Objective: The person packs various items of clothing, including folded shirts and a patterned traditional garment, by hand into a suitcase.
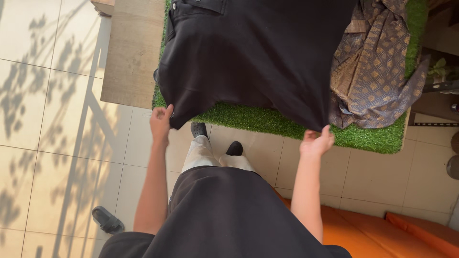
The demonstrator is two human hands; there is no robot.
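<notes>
Collar end of the black shirt cut off at the top edge, spread over green turf. Left hand pinched one bottom corner. Right hand gripped the other, arms outstretched.

Both arms stretched forward; left hand and right hand pinched closed, raised.

Sunlight is falling across the pale square-tiled floor, casting leafy shadows — long streaks are running over the tiles. A light wooden table is standing with a green artificial-grass mat covering it. An orange cushioned seat is sitting at the lower right — a dark slipper is lying on the tiles.
</notes>
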